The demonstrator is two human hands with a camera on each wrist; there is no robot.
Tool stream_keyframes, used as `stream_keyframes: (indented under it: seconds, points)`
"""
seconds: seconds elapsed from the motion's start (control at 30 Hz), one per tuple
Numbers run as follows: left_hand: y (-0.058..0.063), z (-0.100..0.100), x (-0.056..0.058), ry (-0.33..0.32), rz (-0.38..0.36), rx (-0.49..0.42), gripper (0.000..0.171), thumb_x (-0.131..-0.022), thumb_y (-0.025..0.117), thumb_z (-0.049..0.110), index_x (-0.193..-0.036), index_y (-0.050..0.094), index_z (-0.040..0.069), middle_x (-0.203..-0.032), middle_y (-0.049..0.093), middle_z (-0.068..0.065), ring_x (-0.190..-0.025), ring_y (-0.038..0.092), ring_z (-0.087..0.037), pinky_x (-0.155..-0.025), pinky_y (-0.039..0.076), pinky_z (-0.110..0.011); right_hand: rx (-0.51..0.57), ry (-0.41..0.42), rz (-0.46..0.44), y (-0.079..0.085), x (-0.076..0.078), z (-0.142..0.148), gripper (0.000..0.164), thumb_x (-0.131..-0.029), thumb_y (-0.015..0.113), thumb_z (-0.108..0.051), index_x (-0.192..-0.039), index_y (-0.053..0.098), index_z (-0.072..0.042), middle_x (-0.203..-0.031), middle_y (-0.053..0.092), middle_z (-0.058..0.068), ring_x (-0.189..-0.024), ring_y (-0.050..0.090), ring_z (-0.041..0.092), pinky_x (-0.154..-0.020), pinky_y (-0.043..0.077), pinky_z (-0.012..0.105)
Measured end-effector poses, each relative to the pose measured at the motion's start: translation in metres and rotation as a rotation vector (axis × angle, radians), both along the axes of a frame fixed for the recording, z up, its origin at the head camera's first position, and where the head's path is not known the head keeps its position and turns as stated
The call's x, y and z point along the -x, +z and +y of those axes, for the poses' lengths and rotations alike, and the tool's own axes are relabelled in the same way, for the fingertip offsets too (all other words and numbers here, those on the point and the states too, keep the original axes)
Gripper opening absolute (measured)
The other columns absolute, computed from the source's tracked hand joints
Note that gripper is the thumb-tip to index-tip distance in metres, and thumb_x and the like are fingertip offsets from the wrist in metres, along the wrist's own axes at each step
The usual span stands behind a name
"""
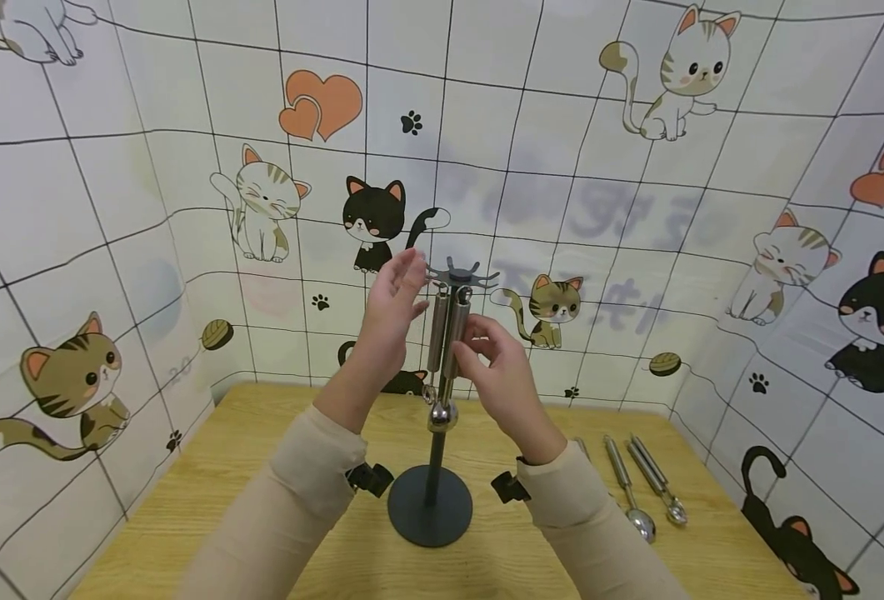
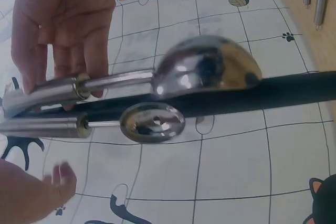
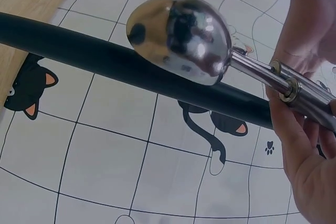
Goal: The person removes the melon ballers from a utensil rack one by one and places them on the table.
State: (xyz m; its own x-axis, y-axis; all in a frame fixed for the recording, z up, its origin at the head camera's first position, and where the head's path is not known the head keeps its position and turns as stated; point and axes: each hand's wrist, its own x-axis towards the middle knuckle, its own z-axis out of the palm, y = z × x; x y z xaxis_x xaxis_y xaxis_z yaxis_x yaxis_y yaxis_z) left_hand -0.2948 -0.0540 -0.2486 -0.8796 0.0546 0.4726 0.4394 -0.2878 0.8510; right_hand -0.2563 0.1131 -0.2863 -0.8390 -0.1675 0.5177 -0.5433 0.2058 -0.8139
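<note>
My right hand [image 1: 497, 367] holds a steel scoop [image 3: 181, 38] by its handle, thumb and fingers at the sides. The scoop points downward, its shiny oval bowl [image 1: 442, 414] in front of the dark post, and its handle top is at the stand's hooked crown [image 1: 460, 274]. Beside it hangs a second steel utensil [image 2: 152, 123] with a smaller oval head that has a hole. My left hand [image 1: 391, 312] is raised at the left of the crown, fingers loosely bent, gripping nothing. In the left wrist view, part of the left hand [image 2: 26, 190] shows at the lower left.
The stand's round dark base [image 1: 430, 525] rests on the wooden table [image 1: 322, 500]. Several steel utensils lie at the table's right, including a round-bowled one [image 1: 641, 525] and a small-headed one [image 1: 674, 508]. A cat-patterned sheet [image 1: 561, 150] encloses the back and sides.
</note>
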Motion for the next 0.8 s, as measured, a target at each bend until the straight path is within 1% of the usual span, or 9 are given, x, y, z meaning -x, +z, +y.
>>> stream_keyframes:
  seconds: [0.07,0.13,0.27,0.4,0.53,0.73,0.8]
  points:
    - [0.000,-0.001,0.003,-0.046,-0.028,0.011,0.061,-0.104,0.054,0.044,-0.154,0.039,0.013,-0.150,0.049,0.003,-0.135,0.047,-0.020,-0.109,0.042,-0.044,0.011,0.014,-0.014,0.000,0.000,0.001,0.038,-0.101,0.061,-0.010,-0.139,0.056,-0.009,-0.116,0.059,0.015,-0.114,0.065,0.028,-0.082,0.059,0.039]
    - [0.001,0.000,0.005,-0.088,-0.046,0.032,0.057,-0.106,0.051,0.042,-0.153,0.042,0.011,-0.148,0.051,0.003,-0.133,0.048,-0.020,-0.109,0.041,-0.045,0.014,0.024,-0.020,0.001,0.000,0.001,0.038,-0.101,0.060,-0.010,-0.139,0.057,-0.009,-0.119,0.061,0.016,-0.114,0.064,0.030,-0.082,0.059,0.039]
    - [0.001,0.001,0.010,-0.125,-0.073,0.043,0.049,-0.106,0.052,0.040,-0.147,0.053,0.013,-0.145,0.053,0.002,-0.133,0.048,-0.019,-0.111,0.038,-0.047,0.010,0.036,-0.033,0.002,-0.001,0.002,0.039,-0.101,0.061,-0.011,-0.140,0.056,-0.010,-0.125,0.064,0.019,-0.113,0.064,0.031,-0.083,0.059,0.039]
    - [0.000,0.002,0.013,-0.150,-0.088,0.036,0.045,-0.106,0.052,0.040,-0.143,0.056,0.014,-0.143,0.054,-0.001,-0.134,0.048,-0.019,-0.112,0.036,-0.049,0.021,0.061,-0.055,0.003,-0.002,0.004,0.041,-0.102,0.060,-0.012,-0.142,0.054,-0.011,-0.126,0.066,0.020,-0.111,0.066,0.036,-0.083,0.059,0.040]
    - [-0.003,0.002,0.015,-0.155,-0.092,0.015,0.042,-0.106,0.053,0.038,-0.138,0.058,0.013,-0.140,0.055,-0.002,-0.133,0.049,-0.019,-0.113,0.034,-0.049,0.014,0.076,-0.075,0.004,-0.003,0.006,0.044,-0.103,0.060,-0.014,-0.145,0.051,-0.011,-0.124,0.068,0.017,-0.108,0.068,0.037,-0.080,0.060,0.042]
    - [-0.005,0.005,0.017,-0.117,-0.069,0.004,0.037,-0.106,0.054,0.034,-0.134,0.059,0.010,-0.133,0.058,-0.003,-0.126,0.049,-0.019,-0.111,0.035,-0.049,0.013,0.105,-0.087,0.005,-0.006,0.008,0.046,-0.103,0.060,-0.014,-0.148,0.048,-0.011,-0.128,0.065,0.023,-0.109,0.068,0.036,-0.083,0.058,0.049]
    - [-0.006,0.006,0.017,-0.104,-0.066,0.003,0.036,-0.106,0.054,0.032,-0.133,0.060,0.009,-0.132,0.058,-0.003,-0.124,0.049,-0.020,-0.111,0.035,-0.049,0.020,0.113,-0.088,0.005,-0.008,0.008,0.047,-0.103,0.060,-0.013,-0.148,0.048,-0.011,-0.128,0.064,0.023,-0.109,0.068,0.036,-0.083,0.058,0.050]
